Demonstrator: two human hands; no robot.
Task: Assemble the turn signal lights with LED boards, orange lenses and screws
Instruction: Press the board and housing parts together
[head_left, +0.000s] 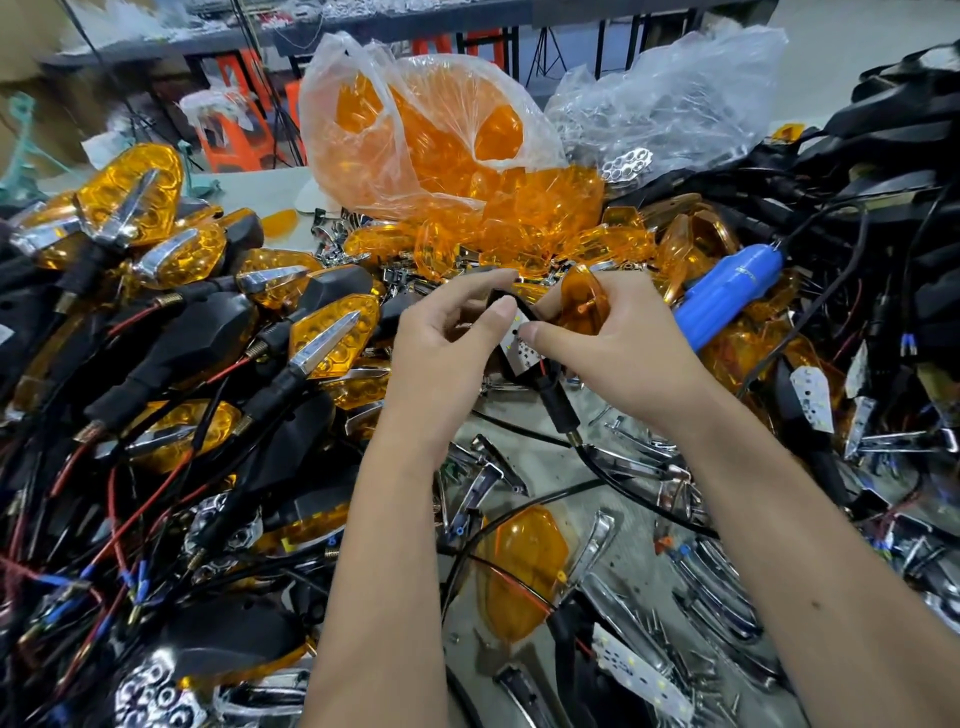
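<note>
My left hand (447, 343) grips a black turn signal housing (556, 395) with a white LED board (519, 351) seated in it; its stem and wire hang down toward me. My right hand (608, 338) holds an orange lens (584, 304) between its fingers and palm, while the thumb presses on the LED board. Both hands meet above the table's middle. Loose screws (654, 626) lie scattered on the table in front. Another orange lens (524, 566) and a spare LED board (641, 675) lie near my forearms.
A blue electric screwdriver (727, 299) lies to the right of my hands. Finished signals (156, 260) with wires pile up on the left. A plastic bag of orange lenses (431, 135) stands behind. Chrome trims (722, 587) and black housings (893, 156) crowd the right.
</note>
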